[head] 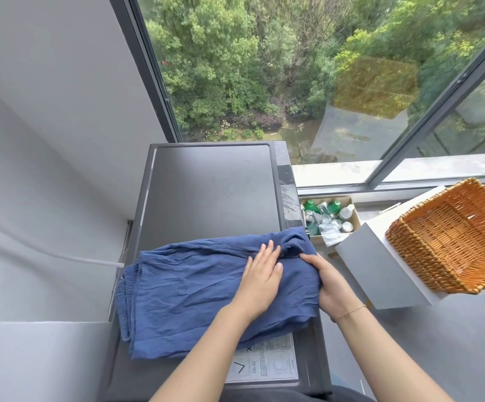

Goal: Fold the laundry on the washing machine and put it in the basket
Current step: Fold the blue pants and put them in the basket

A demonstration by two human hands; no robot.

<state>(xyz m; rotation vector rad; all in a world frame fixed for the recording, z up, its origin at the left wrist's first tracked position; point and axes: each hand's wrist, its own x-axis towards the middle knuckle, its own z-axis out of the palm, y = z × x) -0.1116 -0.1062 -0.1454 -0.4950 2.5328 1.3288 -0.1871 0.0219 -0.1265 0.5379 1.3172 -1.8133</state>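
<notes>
Head view looks down on a dark grey top-loading washing machine [206, 192] set against a tall window. A crumpled navy blue cotton garment [183, 288] lies spread across the near half of its lid, elastic waistband hanging over the left edge. The left hand [260, 281] rests flat on the cloth, fingers straight and slightly spread, pressing near the garment's right part. The right hand [332, 285] has its grip curled round the bunched right edge of the fabric, at the lid's right side, thumb on top. A woven orange wicker basket [453, 236] sits tilted on a white box [380, 274] to the right, well apart from the garment. A cardboard box of bottles [331, 216] stands between machine and basket.
</notes>
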